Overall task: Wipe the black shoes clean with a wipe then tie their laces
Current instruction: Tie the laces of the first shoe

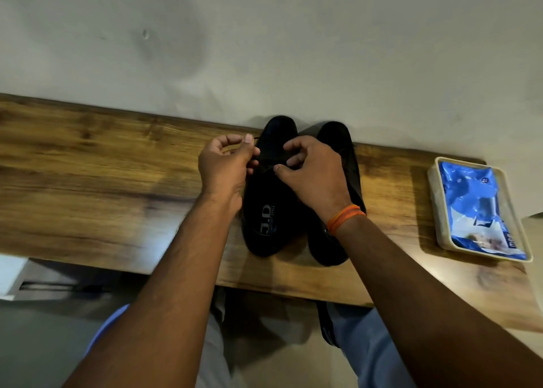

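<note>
On wooden shelf (102, 182): two black shoes (269, 211)

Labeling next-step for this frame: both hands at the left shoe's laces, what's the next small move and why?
Probably pull the two lace ends apart to snug the knot. The left hand pinches a lace end beside the left shoe, the right hand pinches at the lace area; no finished bow shows. The right shoe looks untouched, wipes pack set aside.

Perhaps home: wooden shelf (102, 188), plain wall (264, 35)
</note>
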